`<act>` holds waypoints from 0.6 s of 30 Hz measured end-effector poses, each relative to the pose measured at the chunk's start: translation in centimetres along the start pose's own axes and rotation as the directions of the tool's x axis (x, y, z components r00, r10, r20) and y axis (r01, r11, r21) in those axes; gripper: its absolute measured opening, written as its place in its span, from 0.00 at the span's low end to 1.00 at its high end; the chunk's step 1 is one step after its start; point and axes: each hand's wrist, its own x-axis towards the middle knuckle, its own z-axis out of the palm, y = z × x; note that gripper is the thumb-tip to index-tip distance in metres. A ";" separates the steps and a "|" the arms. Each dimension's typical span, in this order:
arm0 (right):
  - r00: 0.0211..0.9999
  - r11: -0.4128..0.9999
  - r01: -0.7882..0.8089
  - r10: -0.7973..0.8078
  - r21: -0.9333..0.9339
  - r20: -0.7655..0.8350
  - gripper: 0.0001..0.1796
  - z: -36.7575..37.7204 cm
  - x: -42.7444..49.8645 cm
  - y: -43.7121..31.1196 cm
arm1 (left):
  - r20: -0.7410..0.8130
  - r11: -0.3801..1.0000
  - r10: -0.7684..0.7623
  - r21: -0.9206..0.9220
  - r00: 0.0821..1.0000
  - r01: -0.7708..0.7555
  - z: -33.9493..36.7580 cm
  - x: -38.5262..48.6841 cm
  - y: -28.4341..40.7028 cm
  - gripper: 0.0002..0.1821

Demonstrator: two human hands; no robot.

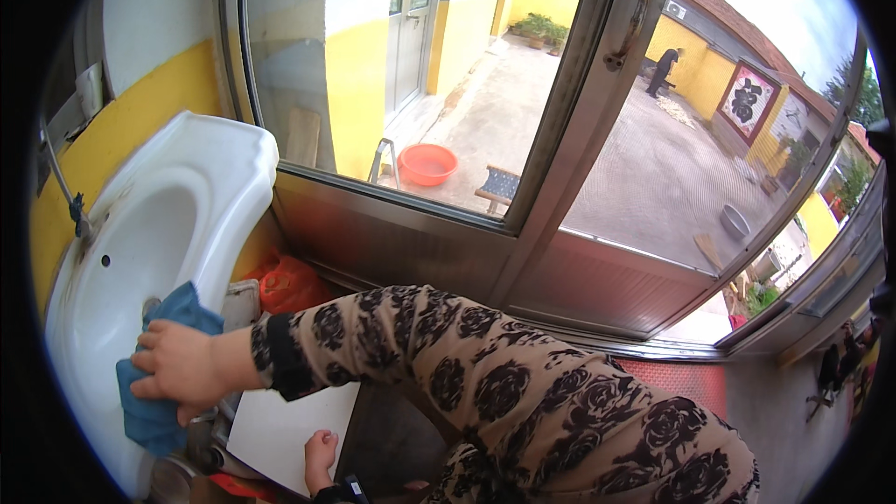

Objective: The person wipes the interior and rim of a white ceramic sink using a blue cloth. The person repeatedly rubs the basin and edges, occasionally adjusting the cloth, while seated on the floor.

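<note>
My right hand (178, 364) presses a blue cloth (157, 423) against the front rim of a white ceramic washbasin (150, 224). The cloth bunches under the palm and sticks out beyond the fingers, partly over the bowl. A floral sleeve with a dark cuff covers this arm. Lower down, my left hand (322, 455) is held with its fingers curled, beside a white flat panel (290, 427). Nothing shows in it. The tap (82, 224), with a dark blue wrapping, stands at the basin's wall side.
A metal-framed glass door (518, 259) stands beyond the basin. Below the basin's far end lies a red plastic bag (290, 283). A white cup (89, 91) stands on a ledge by the wall. Outside are an orange basin (428, 164) and a bent-over person (663, 72).
</note>
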 end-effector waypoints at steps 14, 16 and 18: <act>0.986 0.992 -0.116 0.122 0.056 -0.112 0.30 -3.0 -2.2 3.1 | -0.002 1.000 0.009 -0.007 1.000 -0.009 0.9 0.3 -2.4 0.18; 0.985 0.986 -0.150 0.156 0.079 -0.070 0.30 -3.1 -2.1 2.9 | 0.006 1.000 -0.005 -0.023 1.000 0.005 1.1 0.7 -3.1 0.18; 0.983 0.983 -0.162 0.168 0.087 -0.071 0.29 -3.1 -2.1 2.7 | 0.015 0.999 -0.027 -0.024 1.000 0.027 1.5 1.3 -3.9 0.18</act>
